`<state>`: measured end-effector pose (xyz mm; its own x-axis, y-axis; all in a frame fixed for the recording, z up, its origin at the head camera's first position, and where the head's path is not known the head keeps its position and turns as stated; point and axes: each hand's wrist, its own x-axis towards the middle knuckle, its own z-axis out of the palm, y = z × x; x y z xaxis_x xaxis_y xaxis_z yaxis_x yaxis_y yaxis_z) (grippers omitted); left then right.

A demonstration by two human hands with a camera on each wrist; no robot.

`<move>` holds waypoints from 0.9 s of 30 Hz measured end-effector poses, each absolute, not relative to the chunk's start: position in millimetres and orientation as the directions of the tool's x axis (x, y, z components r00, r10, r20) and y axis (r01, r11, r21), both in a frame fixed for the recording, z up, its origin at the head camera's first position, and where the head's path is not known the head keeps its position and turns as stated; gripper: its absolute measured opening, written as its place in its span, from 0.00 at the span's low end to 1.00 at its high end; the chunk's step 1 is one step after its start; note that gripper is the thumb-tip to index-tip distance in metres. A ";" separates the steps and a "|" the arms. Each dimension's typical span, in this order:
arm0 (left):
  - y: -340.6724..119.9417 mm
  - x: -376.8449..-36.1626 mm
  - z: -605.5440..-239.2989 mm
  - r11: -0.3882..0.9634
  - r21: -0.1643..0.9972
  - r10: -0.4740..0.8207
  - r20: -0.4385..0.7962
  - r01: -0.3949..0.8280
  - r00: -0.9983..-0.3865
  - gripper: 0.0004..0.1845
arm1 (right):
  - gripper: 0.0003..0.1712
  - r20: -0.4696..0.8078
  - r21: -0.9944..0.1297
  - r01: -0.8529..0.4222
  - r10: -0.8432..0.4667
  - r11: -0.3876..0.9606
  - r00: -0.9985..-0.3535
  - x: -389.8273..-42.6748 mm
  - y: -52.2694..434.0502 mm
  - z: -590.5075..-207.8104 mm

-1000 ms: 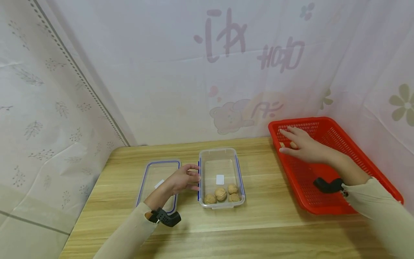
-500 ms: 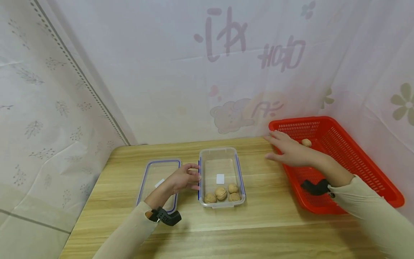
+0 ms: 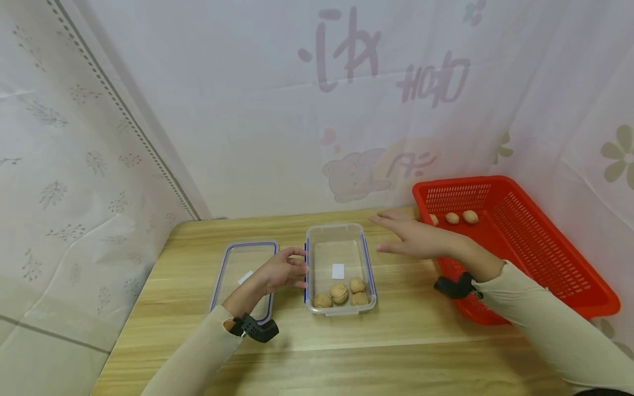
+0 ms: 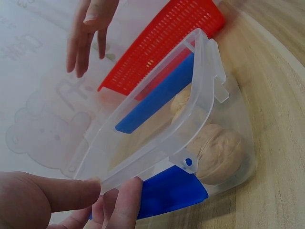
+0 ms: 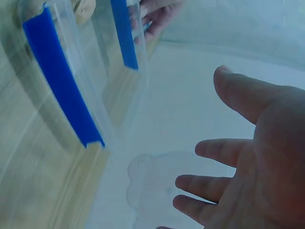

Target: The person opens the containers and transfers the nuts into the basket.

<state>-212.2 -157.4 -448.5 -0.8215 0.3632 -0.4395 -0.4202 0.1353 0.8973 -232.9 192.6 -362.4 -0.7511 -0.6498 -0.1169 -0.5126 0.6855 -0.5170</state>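
A clear plastic food container [image 3: 324,250] with blue side latches stands without its lid on the table. Several walnuts [image 3: 339,293] lie at its near end. My left hand [image 3: 283,270] holds the container's left side, thumb on the rim and fingers against the blue latch [image 4: 171,193]. Between the container and a red plastic basket [image 3: 555,242], my right hand [image 3: 413,237] hovers above the table. Its fingers are spread, and the palm [image 5: 276,157] shows nothing in it. In the basket's far left corner lie walnuts [image 3: 470,217], one partly hidden by the rim.
The blue-edged container lid [image 3: 238,264] lies flat on the wooden table [image 3: 317,357] to the left, partly under my left forearm. Printed cloth curtains [image 3: 238,137] hang behind the table and on both sides.
My right hand has moved left, out from over the basket toward the container, uncovering the basket's walnuts. My left hand and the container have stayed in place.
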 end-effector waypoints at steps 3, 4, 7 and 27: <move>-157.1 -212.8 -448.1 0.138 0.898 0.359 -0.439 -0.419 -0.823 0.26 | 0.43 -0.118 -0.520 -0.531 -0.672 0.669 -0.731 -234.4 183.5 -365.3; -157.1 -213.0 -448.2 0.136 0.897 0.359 -0.440 -0.420 -0.824 0.26 | 0.42 -0.112 -0.515 -0.545 -0.683 0.661 -0.722 -234.6 180.5 -366.4; -157.5 -213.1 -448.6 0.130 0.897 0.361 -0.440 -0.423 -0.822 0.26 | 0.41 -0.103 -0.521 -0.572 -0.712 0.633 -0.695 -234.9 172.1 -369.1; -157.5 -212.7 -450.6 0.141 0.901 0.361 -0.433 -0.411 -0.826 0.26 | 0.25 -0.167 -0.700 -0.520 -0.820 0.489 -0.547 -253.6 121.4 -384.7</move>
